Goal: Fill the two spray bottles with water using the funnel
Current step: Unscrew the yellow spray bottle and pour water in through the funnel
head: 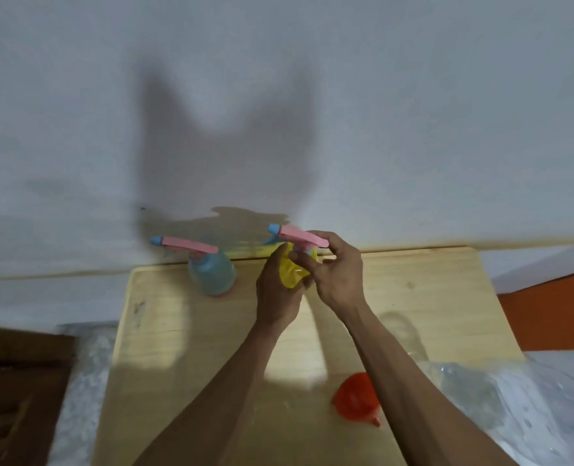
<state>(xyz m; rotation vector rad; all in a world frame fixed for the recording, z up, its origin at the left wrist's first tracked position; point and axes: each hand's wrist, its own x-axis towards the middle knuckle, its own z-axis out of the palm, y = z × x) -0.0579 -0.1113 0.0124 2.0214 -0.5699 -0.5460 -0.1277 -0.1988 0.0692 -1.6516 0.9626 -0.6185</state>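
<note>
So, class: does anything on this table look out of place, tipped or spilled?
The red funnel lies on its side on the wooden table, unused. Both spray bottles, blue and yellow, stand upright. No spill shows.

A light wooden board [164, 331] served as the work surface, its far edge set against a white wall [312, 95]. Dark marks showed on the board near its left edge. Broad shadows lay across the wall. Crinkled clear plastic sheeting [514, 398] lay to the right of the board and also along its left side. A dark brown wooden structure [16, 391] occupied the lower left corner. An orange surface [554, 314] was visible at the right.
</note>
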